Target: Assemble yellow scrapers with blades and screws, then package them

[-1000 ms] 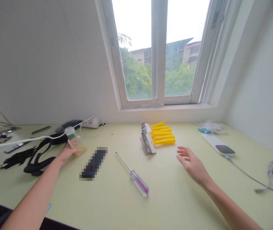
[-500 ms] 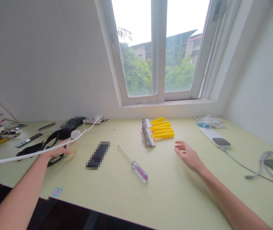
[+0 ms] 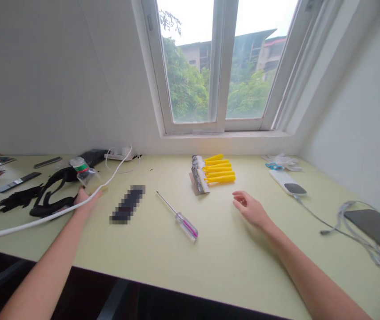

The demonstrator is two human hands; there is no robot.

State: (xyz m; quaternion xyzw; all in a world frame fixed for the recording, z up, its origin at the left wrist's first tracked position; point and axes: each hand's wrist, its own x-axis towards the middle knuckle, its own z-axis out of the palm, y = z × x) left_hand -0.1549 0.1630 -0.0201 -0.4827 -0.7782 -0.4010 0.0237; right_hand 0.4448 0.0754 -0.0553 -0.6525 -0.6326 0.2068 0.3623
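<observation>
The left hand [image 3: 86, 203] grips a tilted clear plastic bottle [image 3: 86, 174] toward the left of the desk [image 3: 230, 266] — the right hand [image 3: 251, 210] is open and empty, near the yellow-handled tools [image 3: 219, 170] and a screwdriver [image 3: 186, 226].

A window [image 3: 221, 66] overlooks green trees [image 3: 186, 80] and a multistorey building [image 3: 259, 53].

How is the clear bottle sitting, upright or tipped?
Tipped. The clear bottle leans with its white cap toward the upper left, and the left hand holds its lower end.
</observation>
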